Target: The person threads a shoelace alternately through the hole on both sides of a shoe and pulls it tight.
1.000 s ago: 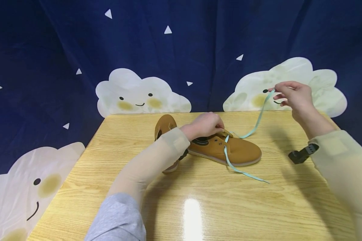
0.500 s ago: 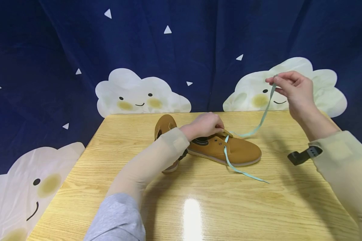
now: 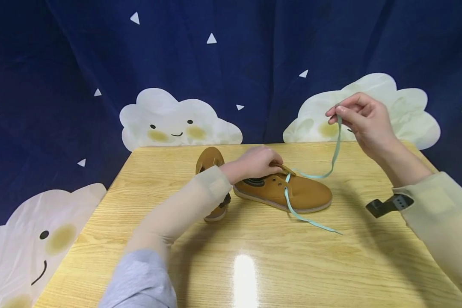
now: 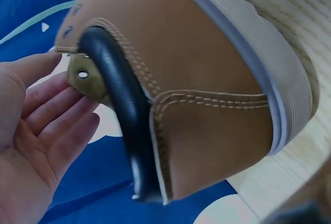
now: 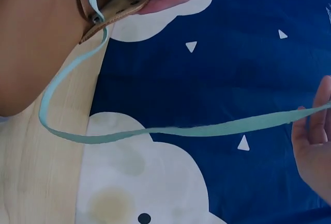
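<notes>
A tan lace-up shoe lies on the table with its toe to the right. My left hand pinches its far eyelet flap and lifts it up; in the left wrist view the flap's inner side, with a bare eyelet, shows beside the fingers. A pale turquoise lace passes through the front eyelets. Its upper end is pinched between thumb and fingertips of my right hand, raised to the right above the toe. From there the lace sags in a curve to the flap. Its other end trails over the shoe's near side onto the tabletop.
Another tan shoe stands to the left, partly behind my left forearm. The wooden table ends at a dark blue curtain with cloud faces. A black wrist camera juts out beneath my right sleeve.
My right hand rises with the lace end, then shifts left and slightly down, so the lace hangs slacker. My left hand keeps its hold on the flap.
</notes>
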`<control>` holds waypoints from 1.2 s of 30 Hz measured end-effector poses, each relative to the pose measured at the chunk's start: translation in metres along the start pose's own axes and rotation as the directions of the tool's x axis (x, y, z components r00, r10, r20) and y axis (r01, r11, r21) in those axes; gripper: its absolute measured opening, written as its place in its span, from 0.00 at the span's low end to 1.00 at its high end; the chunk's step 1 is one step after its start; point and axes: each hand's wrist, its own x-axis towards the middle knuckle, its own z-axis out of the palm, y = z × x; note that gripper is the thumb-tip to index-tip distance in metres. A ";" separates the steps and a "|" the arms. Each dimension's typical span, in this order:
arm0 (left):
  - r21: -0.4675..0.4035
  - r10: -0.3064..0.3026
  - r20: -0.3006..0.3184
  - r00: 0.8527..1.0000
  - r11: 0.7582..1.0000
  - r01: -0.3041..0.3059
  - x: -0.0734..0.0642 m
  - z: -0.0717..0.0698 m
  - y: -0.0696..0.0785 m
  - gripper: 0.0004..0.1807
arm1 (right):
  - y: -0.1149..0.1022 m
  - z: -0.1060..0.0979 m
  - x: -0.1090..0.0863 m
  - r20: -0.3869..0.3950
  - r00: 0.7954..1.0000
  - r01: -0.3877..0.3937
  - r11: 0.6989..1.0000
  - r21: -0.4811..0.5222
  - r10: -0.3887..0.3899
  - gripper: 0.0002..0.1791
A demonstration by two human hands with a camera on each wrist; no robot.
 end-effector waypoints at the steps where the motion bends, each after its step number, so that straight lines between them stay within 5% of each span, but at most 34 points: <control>1: -0.007 -0.002 -0.002 1.000 1.000 0.002 -0.002 -0.002 0.001 0.09 | 0.000 0.001 -0.001 0.009 1.000 -0.007 1.000 -0.018 0.007 0.08; 6: -0.025 -0.017 -0.006 1.000 1.000 0.017 -0.011 -0.012 0.005 0.13 | 0.002 0.000 -0.004 0.063 0.994 -0.087 0.992 -0.095 0.093 0.11; 10: -0.023 -0.021 0.014 1.000 1.000 0.021 -0.017 -0.020 0.007 0.14 | 0.005 -0.004 -0.006 0.056 0.979 -0.180 0.955 -0.237 0.198 0.12; 12: -0.025 -0.019 0.029 0.999 0.999 0.020 -0.020 -0.023 0.008 0.15 | 0.007 -0.005 -0.006 0.023 0.969 -0.223 0.908 -0.354 0.247 0.11; 17: -0.078 -0.012 0.075 0.997 0.997 0.018 -0.026 -0.024 0.008 0.12 | 0.008 -0.006 -0.009 -0.068 0.935 -0.313 0.720 -0.619 0.348 0.09; 19: -0.103 -0.011 0.095 0.995 0.994 0.021 -0.027 -0.023 0.008 0.11 | 0.008 -0.006 -0.011 -0.069 0.926 -0.318 0.670 -0.671 0.371 0.11; 21: -0.117 -0.015 0.115 0.993 0.993 0.028 -0.027 -0.020 0.009 0.11 | 0.009 -0.006 -0.013 -0.044 0.928 -0.297 0.663 -0.687 0.371 0.12; 27: -0.123 -0.029 0.143 0.989 0.991 0.047 -0.025 -0.006 0.009 0.09 | 0.012 -0.001 -0.019 -0.018 0.945 -0.264 0.730 -0.630 0.326 0.11; 36: -0.191 -0.090 0.068 0.994 0.976 0.102 -0.023 0.007 0.008 0.06 | 0.017 0.007 -0.034 -0.085 0.938 -0.312 0.708 -0.633 0.336 0.07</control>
